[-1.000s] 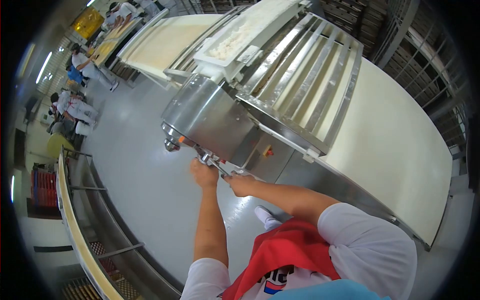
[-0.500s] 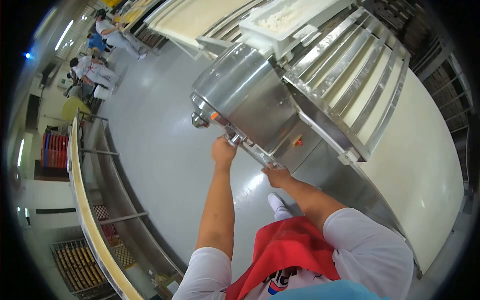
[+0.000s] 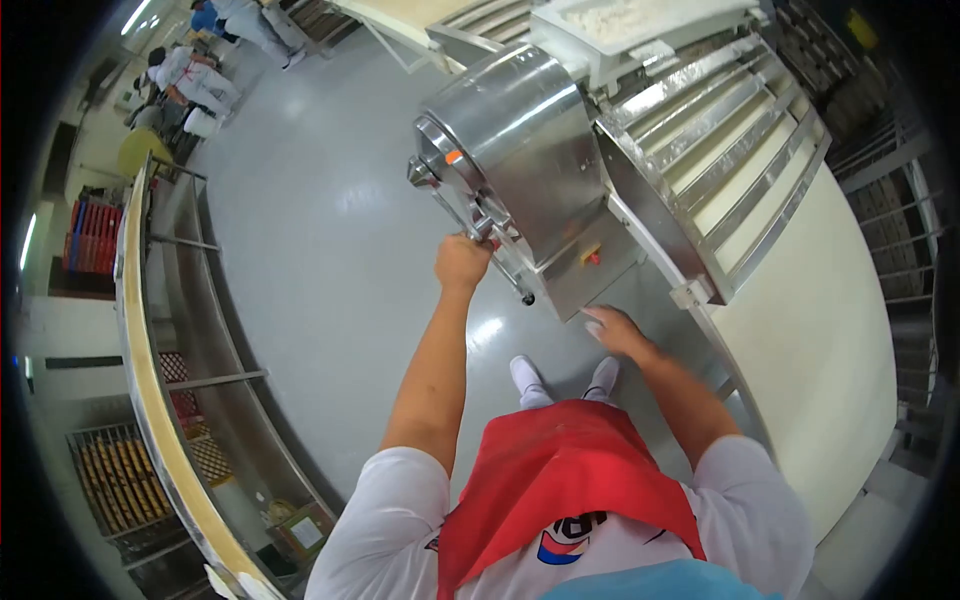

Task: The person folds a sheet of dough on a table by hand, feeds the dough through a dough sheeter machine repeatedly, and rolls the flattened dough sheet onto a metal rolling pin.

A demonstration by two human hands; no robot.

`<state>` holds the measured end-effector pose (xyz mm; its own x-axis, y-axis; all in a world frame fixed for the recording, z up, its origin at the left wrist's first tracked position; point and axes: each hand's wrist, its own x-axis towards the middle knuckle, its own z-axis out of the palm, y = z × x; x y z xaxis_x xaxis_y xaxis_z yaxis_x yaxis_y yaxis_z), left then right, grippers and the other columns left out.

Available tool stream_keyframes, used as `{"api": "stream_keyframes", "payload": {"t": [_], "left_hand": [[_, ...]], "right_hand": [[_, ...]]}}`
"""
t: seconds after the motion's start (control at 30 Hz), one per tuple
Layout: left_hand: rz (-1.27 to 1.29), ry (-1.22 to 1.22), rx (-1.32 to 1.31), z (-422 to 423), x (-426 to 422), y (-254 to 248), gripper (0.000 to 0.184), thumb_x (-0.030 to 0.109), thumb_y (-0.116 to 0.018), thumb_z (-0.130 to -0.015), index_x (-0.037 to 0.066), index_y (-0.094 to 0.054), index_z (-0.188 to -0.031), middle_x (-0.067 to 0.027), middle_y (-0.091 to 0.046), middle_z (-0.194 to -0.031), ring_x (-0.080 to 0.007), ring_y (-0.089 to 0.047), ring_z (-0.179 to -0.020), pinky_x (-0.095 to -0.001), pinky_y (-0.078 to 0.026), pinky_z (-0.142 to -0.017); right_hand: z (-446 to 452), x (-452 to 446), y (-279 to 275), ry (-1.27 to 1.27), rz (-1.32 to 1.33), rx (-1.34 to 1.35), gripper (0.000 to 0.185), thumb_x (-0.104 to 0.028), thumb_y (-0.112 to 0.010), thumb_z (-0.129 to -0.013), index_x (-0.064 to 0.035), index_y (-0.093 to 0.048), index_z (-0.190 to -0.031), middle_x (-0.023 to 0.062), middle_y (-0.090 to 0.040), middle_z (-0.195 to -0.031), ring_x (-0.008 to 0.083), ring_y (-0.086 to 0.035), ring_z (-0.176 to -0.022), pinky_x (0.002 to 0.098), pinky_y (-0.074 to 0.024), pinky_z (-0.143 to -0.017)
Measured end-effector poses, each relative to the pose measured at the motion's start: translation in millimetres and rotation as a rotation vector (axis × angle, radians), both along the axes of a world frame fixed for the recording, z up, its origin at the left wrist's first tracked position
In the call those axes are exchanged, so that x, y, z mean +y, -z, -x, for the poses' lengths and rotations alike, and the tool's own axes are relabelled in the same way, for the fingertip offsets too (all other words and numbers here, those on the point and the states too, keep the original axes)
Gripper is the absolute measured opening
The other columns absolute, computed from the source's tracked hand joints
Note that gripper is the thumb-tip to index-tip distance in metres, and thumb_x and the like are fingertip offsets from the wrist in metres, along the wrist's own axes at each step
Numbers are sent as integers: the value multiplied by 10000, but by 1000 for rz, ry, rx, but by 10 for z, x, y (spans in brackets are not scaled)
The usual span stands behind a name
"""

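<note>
A dough sheeter's rounded stainless steel housing (image 3: 520, 130) stands in front of me, with an orange mark and a pointed metal knob (image 3: 421, 173) on its end. My left hand (image 3: 463, 262) is closed around a metal handle (image 3: 484, 227) on that end; its grip hides part of the handle. Just to the right, a thin lever (image 3: 514, 281) slants down to a black tip. Apart from the lever, my right hand (image 3: 617, 332) hangs beside the housing's lower corner, fingers stretched out and holding nothing. A red and yellow switch (image 3: 591, 256) sits on the housing above it.
A slatted metal guard (image 3: 740, 160) covers the pale conveyor belt (image 3: 810, 330) on the right. White flour lies in a tray (image 3: 640, 25) on top. A long bench (image 3: 150, 350) runs along the left. Other people (image 3: 195, 80) are at the far left.
My right hand has let go of the lever and moved right. My left hand stays at the handle. The view has shifted, and both my shoes now show.
</note>
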<state>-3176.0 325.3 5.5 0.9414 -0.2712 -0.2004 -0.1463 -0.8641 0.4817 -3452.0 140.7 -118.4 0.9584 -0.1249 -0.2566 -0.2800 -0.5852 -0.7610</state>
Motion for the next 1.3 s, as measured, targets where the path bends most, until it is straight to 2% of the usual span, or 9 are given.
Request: {"api": "stream_keyframes", "payload": {"t": [0.13,0.23,0.3,0.43,0.5,1.03,1.13,1.2,1.3], "left_hand": [[-26,29,-11,-41,7,97,393,409,-780,-717,88,-724,-938,-178,-706,-965,-369,-673,-913,-470,-537,-752],[4,51,25,-26,29,11,399,395,-780,-709,77,-724,-943,-184,-706,-952,-373,-672,-910,-468,-537,-756],[-13,62,15,-50,36,63,404,383,-780,-701,66,-722,-944,-187,-705,-951,-373,-673,-909,-465,-537,-760],[-15,66,-9,-4,44,-4,400,353,-756,-695,39,-718,-938,-196,-704,-950,-367,-677,-909,-457,-535,-771],[-13,47,-10,-53,35,110,391,351,-746,-700,41,-718,-936,-193,-705,-955,-365,-678,-914,-456,-534,-774],[-45,1,-74,-20,42,207,393,392,-693,-735,59,-723,-941,-183,-704,-996,-363,-672,-957,-452,-538,-815],[-50,0,-85,-6,36,151,398,391,-692,-738,50,-722,-941,-184,-703,-994,-366,-670,-955,-454,-537,-815],[-64,18,-80,13,29,145,402,391,-694,-739,45,-720,-942,-185,-702,-994,-369,-669,-954,-456,-536,-813],[-3,15,-89,-40,61,310,373,376,-712,-731,58,-724,-927,-198,-700,-955,-379,-668,-925,-468,-529,-788]], "right_hand": [[906,-366,-180,283,76,60,374,-182,-602,-893,1,-618,-1220,171,-660,-1164,308,-644,-1058,364,-494,-940],[1289,-479,-600,434,-53,68,311,-243,-599,-899,-24,-670,-1109,192,-683,-1095,313,-648,-1059,373,-489,-931],[1374,-479,-966,625,-197,317,246,-230,-636,-877,-17,-689,-986,167,-702,-1006,290,-674,-949,367,-513,-851],[1400,-455,-1390,568,-56,121,221,-201,-667,-844,-2,-680,-939,142,-703,-947,270,-672,-869,355,-519,-792],[1366,-402,-1669,452,-5,-154,217,-177,-677,-827,3,-680,-946,140,-699,-938,268,-669,-857,347,-522,-778],[1729,-716,-2278,300,-3,-412,178,-24,-638,-786,-12,-669,-961,133,-688,-962,243,-673,-888,334,-537,-780],[1731,-850,-2400,419,-42,-375,171,-9,-629,-778,-17,-670,-944,132,-685,-972,235,-672,-894,330,-536,-764],[1727,-990,-2386,440,112,-458,170,2,-619,-781,-21,-670,-941,131,-684,-959,222,-670,-881,328,-533,-737],[1660,-1154,-2409,438,366,-601,119,-31,-578,-832,-11,-659,-917,166,-677,-942,329,-657,-855,384,-521,-766]]}}
